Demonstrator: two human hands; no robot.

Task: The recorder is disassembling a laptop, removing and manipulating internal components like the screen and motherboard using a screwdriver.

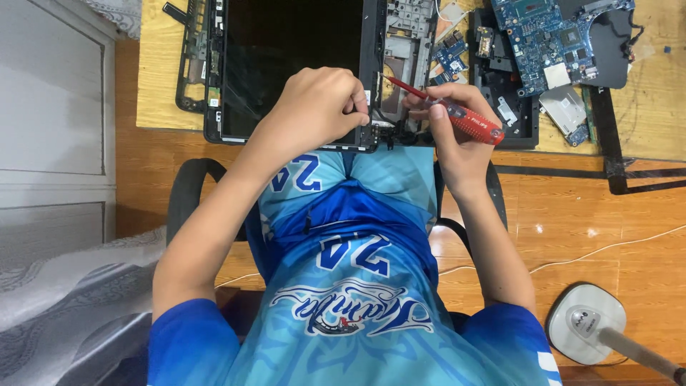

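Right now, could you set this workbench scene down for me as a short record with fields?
Setting: wooden table seen from above, person seated at it
Left hand: fist resting on the lower edge of the black laptop screen panel
Right hand: grips a red screwdriver, tip aimed at the panel's lower right hinge corner
Right of panel: black laptop base with a blue circuit board on it
Left of panel: loose black frame piece
Floor: white lamp base, white cable

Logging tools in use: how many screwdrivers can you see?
1: a red-handled screwdriver in the right hand, tip at the laptop screen frame corner. Others may be hidden.
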